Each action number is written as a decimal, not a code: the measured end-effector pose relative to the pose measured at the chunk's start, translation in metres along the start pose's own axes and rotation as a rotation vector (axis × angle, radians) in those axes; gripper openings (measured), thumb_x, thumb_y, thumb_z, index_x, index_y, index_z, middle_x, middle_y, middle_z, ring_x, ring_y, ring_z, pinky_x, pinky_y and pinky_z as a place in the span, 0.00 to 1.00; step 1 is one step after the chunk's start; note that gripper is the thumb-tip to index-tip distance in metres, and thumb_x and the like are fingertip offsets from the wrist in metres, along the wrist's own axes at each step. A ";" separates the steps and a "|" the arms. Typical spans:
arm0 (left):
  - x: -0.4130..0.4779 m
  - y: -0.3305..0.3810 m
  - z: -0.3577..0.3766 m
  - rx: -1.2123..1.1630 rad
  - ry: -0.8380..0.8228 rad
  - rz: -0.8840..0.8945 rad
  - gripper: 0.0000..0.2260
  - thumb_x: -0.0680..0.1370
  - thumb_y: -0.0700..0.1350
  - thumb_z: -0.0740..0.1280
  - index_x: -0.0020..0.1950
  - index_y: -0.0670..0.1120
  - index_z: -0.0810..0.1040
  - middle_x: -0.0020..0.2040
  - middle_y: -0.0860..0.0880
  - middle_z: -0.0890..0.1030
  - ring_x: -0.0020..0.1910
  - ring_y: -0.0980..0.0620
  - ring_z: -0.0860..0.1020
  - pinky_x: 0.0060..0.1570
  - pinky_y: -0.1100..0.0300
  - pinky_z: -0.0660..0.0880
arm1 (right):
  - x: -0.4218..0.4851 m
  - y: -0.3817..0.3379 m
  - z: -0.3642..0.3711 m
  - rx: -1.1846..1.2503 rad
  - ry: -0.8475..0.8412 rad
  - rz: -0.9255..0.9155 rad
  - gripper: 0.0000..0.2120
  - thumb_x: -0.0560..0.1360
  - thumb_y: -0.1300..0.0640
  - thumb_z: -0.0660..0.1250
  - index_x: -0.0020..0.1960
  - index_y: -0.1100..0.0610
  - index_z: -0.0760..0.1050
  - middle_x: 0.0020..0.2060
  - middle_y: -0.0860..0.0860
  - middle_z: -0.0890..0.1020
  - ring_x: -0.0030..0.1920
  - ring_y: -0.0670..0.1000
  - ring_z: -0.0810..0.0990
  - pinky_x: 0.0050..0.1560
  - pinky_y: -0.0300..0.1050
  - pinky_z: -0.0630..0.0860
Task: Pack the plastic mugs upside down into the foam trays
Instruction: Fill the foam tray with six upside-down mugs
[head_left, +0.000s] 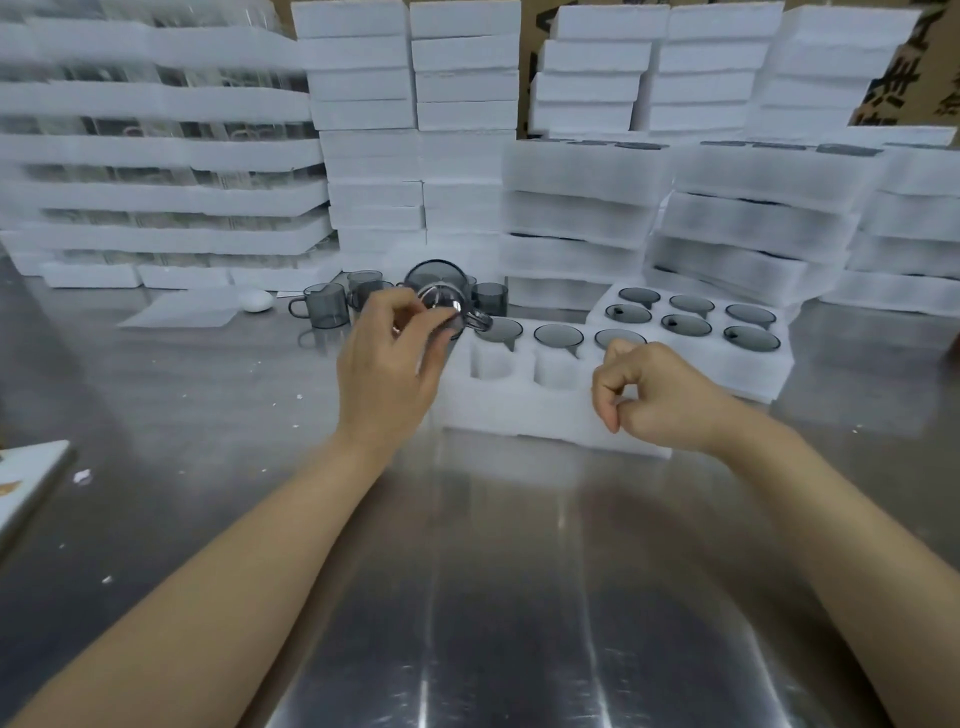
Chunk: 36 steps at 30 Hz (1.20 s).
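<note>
— Grey loose mugs (324, 307) stand far left on the steel table (467, 571). And the left hand (387, 364)?
— Its fingers grip a mug (448, 306) above the near foam tray (519, 415), at its left end.
— Right hand (654, 395)?
— Curled, holding nothing, at that tray's right front. Beyond it, the full tray (769, 374) holds six.

mugs (326, 306): smoky grey, see-thru
foam tray (524, 415): plain white
surface (493, 597): silver-grey, streaky sheen
cardboard (919, 78), behind tray: brown w/ black print
</note>
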<state>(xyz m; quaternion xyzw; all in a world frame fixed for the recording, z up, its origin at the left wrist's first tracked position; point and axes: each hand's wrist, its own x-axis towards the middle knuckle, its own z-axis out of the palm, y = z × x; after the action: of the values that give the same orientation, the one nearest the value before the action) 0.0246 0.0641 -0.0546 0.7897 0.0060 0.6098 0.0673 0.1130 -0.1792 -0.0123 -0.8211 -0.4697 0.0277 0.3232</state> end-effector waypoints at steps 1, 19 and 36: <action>0.000 0.002 0.001 -0.010 -0.003 0.047 0.08 0.77 0.44 0.69 0.51 0.41 0.83 0.48 0.42 0.77 0.42 0.47 0.74 0.37 0.57 0.73 | 0.000 0.000 0.001 0.003 0.003 -0.002 0.24 0.61 0.78 0.58 0.24 0.48 0.73 0.37 0.58 0.75 0.43 0.55 0.73 0.48 0.55 0.74; 0.002 0.030 0.008 -0.091 -0.147 -0.049 0.14 0.72 0.44 0.75 0.34 0.39 0.73 0.50 0.43 0.77 0.50 0.44 0.73 0.51 0.59 0.67 | 0.005 0.003 0.048 -0.483 0.118 -0.483 0.18 0.66 0.70 0.64 0.50 0.54 0.82 0.63 0.55 0.76 0.61 0.58 0.74 0.53 0.56 0.74; 0.003 0.034 0.001 -0.092 -0.452 -0.263 0.26 0.76 0.54 0.69 0.67 0.39 0.70 0.61 0.43 0.72 0.59 0.45 0.69 0.62 0.53 0.67 | 0.007 0.008 0.045 -0.471 0.263 -0.327 0.20 0.70 0.64 0.69 0.61 0.52 0.78 0.67 0.52 0.73 0.58 0.53 0.76 0.49 0.46 0.72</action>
<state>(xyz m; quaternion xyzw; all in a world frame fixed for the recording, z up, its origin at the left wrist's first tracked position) 0.0241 0.0307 -0.0484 0.8945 0.0656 0.4035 0.1812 0.1067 -0.1534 -0.0505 -0.7836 -0.5430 -0.2406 0.1824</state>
